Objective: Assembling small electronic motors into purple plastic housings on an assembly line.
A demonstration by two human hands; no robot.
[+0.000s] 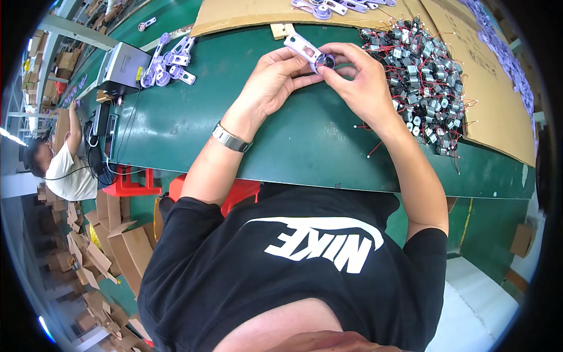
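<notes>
My left hand (271, 82) and my right hand (359, 77) meet over the green table (234, 129), both gripping one pale purple plastic part (302, 47). At the part's round end, a small dark motor (326, 60) sits pinched under my right fingers. A metal watch (231, 138) is on my left wrist. Just right of my right hand lies a heap of small motors with red wires (428, 76).
Finished purple parts (167, 61) lie at the table's left beside a grey box device (120, 67). Cardboard sheets (498, 88) cover the far and right table, with more purple parts (334, 7) on them. Another person (64, 164) works at left. Red stools (135, 182) and cardboard boxes (111, 246) stand below.
</notes>
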